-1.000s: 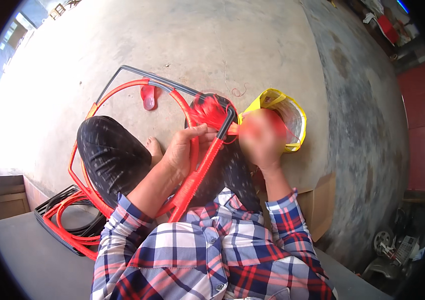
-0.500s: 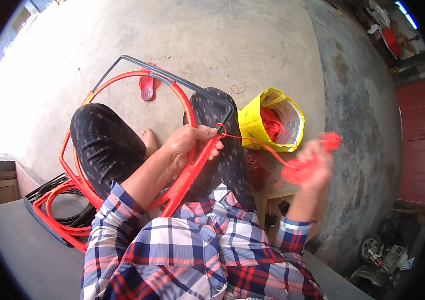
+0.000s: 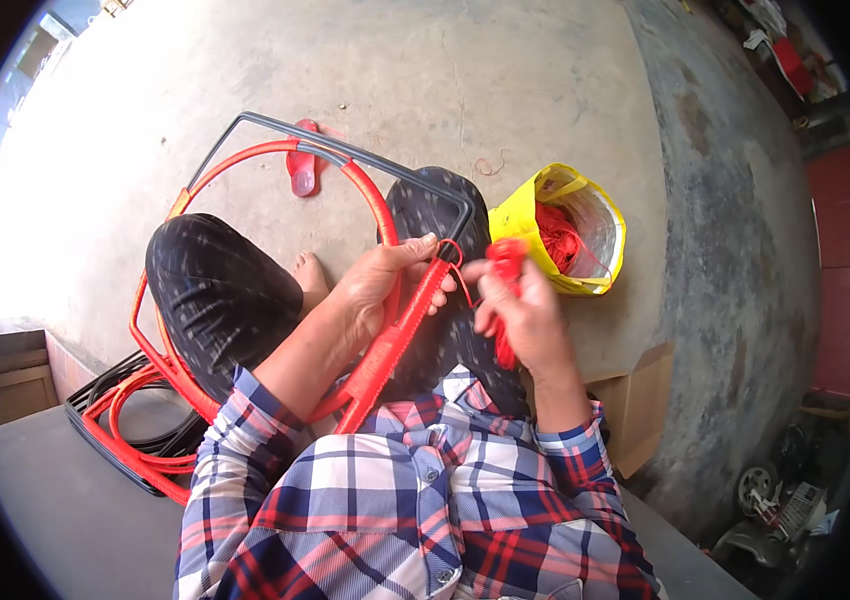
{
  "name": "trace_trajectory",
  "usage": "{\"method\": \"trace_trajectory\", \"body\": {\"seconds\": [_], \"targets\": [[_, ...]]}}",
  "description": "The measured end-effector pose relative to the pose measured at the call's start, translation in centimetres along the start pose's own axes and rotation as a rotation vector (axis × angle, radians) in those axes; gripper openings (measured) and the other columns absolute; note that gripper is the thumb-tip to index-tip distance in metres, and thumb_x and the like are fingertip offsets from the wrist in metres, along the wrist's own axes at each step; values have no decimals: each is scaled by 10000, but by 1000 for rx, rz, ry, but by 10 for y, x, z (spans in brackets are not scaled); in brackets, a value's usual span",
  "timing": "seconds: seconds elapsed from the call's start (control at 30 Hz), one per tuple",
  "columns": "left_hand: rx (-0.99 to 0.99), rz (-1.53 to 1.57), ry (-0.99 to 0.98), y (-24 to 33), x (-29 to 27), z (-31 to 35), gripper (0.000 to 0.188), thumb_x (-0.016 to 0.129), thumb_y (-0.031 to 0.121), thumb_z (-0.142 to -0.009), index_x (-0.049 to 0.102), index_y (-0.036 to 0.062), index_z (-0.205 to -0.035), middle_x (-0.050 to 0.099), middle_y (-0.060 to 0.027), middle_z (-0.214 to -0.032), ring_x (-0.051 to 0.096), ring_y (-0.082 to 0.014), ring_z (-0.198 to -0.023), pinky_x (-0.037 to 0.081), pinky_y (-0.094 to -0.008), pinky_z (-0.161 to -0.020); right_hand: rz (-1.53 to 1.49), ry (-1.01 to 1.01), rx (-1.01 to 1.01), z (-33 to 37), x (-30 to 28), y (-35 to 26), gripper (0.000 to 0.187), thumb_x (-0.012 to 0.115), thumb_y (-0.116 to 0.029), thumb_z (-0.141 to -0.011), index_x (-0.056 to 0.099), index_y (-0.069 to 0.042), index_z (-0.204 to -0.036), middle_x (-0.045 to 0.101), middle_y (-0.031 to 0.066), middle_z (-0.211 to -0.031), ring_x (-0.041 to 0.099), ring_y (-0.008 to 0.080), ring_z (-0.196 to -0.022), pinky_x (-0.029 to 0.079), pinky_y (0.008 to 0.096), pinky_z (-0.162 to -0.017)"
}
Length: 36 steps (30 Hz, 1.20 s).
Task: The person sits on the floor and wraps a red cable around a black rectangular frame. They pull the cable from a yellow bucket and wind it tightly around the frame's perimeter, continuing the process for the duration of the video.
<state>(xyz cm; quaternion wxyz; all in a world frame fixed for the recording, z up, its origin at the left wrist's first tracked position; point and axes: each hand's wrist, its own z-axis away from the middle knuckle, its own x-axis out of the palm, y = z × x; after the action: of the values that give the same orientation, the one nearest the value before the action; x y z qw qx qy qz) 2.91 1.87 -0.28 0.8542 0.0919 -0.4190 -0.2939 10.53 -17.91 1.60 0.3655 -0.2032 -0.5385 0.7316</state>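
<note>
A black wire frame point(image 3: 365, 153) with a rounded hoop rests across my lap, much of it wrapped in red cord. Near its right corner, my left hand point(image 3: 373, 285) grips the red-wrapped bar point(image 3: 385, 352), thumb along the top and fingers curled beneath. A small loop of red cord point(image 3: 458, 247) stands out around the bar beside that thumb. Just to the right, my right hand point(image 3: 527, 312) is closed around a bundle of red cord point(image 3: 507, 262), slightly blurred by motion. A short, slack strand runs between bundle and bar.
On the floor to the right stands a yellow bag point(image 3: 517, 222) holding more red cord point(image 3: 557, 236). A cardboard box point(image 3: 645, 410) is beside my right forearm. More black and red frames point(image 3: 130, 425) lie on the grey seat at left. A red slipper point(image 3: 303, 172) lies ahead.
My right hand has swung left with the cord bundle, from out by the bag to close beside the bar. The strand went from stretched to slack. My left hand keeps its grip.
</note>
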Motion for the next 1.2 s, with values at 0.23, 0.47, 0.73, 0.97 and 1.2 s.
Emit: {"method": "trace_trajectory", "body": {"seconds": [0.23,0.47,0.73,0.97,1.2], "targets": [[-14,-27,47,3,-1,-2,235,592,266,-989,584,31,-978,693,-156,-794,670,-238,-611,577,-325,-582,-305,2,-99,13,-1,8,144,594,-31,-906,563,-48,-1046,573,-6,-787,517,48,-620,429,192,-558],[24,5,-13,-2,1,-4,110,623,98,-938,576,2,-911,656,-154,-744,672,-247,-617,582,-332,-567,-472,-201,-86,31,2,0,127,618,-81,-901,590,-36,-1016,531,-31,-742,471,34,-595,382,201,-521],[83,-67,19,-13,-1,7,83,601,71,-926,584,-3,-890,651,-129,-770,682,-243,-683,571,-315,-651,8,6,30,-12,20,13,287,644,-301,-975,620,-16,-959,580,7,-652,498,49,-502,410,199,-471],[287,-145,205,-11,2,7,282,609,288,-967,557,73,-792,487,-15,-705,446,-145,-620,373,-295,-585,-122,-39,136,-20,41,8,183,699,-225,-938,606,-73,-894,566,-14,-641,480,44,-483,383,184,-445],[300,-42,210,-6,2,11,319,571,275,-991,533,79,-741,503,-24,-677,450,-134,-595,362,-296,-557,-271,-59,158,-21,50,9,146,694,-176,-931,602,-68,-897,539,-15,-626,473,60,-479,369,201,-437]]}}
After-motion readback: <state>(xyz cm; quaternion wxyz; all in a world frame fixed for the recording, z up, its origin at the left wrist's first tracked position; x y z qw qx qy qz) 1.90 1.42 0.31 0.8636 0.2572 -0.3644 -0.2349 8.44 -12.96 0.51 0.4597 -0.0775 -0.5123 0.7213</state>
